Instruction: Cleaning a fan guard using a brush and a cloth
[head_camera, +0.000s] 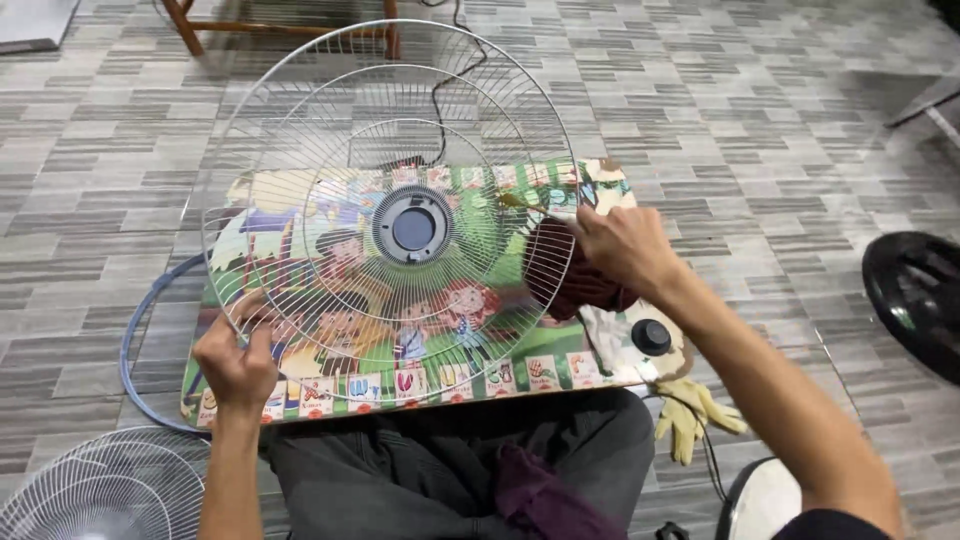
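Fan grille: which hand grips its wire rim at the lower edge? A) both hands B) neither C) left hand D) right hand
C: the left hand closes on the lower-left rim of the fan grille, while the right hand is at the grille's right side holding a dark red cloth and a thin brush-like tool, not gripping the lower rim.

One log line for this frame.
left hand: grips fan grille rim | right hand: brush and dark cloth on grille | under: picture board
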